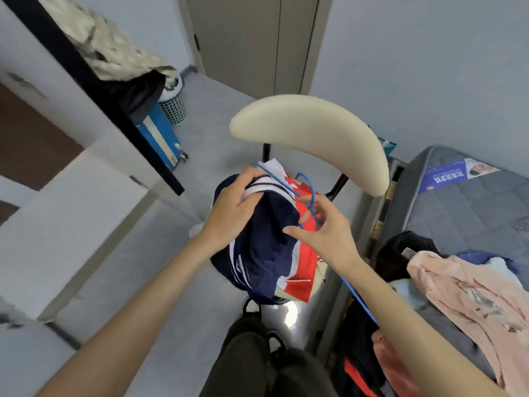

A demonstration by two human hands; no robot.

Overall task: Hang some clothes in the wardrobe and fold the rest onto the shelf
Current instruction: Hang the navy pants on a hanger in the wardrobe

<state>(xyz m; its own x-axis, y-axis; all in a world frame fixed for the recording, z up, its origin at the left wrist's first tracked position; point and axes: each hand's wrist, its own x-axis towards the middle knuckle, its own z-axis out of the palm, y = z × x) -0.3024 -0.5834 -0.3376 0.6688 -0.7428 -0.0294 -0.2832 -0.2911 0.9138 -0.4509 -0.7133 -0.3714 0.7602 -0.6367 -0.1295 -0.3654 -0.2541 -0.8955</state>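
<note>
A navy, red and white jacket (266,247) hangs bunched over the seat of a chair in the middle of the view. My left hand (232,207) grips its navy and white striped collar part at the top. A thin blue wire hanger (310,196) sticks out of the jacket's top, and my right hand (320,227) pinches its hook between thumb and fingers. More clothes lie on the bed at the right: a pink garment (469,299), a black one (400,253) and a blue one (483,257).
The chair's cream curved backrest (309,130) stands just behind the jacket. A white wardrobe (65,224) with a dark door edge is on the left, a closed door (254,38) ahead, a laundry basket (173,106) and blue case (160,136) beyond. The grey mattress (472,202) is on the right.
</note>
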